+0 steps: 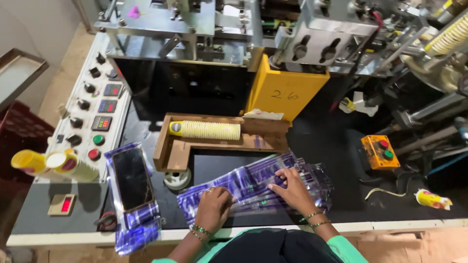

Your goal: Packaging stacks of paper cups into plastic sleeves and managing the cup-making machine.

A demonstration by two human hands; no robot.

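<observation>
While a stack of yellow cups [207, 130] lies above centre, purple plastic sleeves [253, 185] are pressed flat by both hands, left hand [213, 207] and right hand [291, 189], fingers spread open.

Left hand [213, 207] and right hand [292, 187] cover part of the plastic sleeves [253, 187]; forearms cut by lower edge; panel displays [102, 122] probably numeric, too small to read.

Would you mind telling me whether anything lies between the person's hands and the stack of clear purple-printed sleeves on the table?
Nothing visible does. The left hand and right hand both rest directly on the sleeves, flat on the black table.
</observation>
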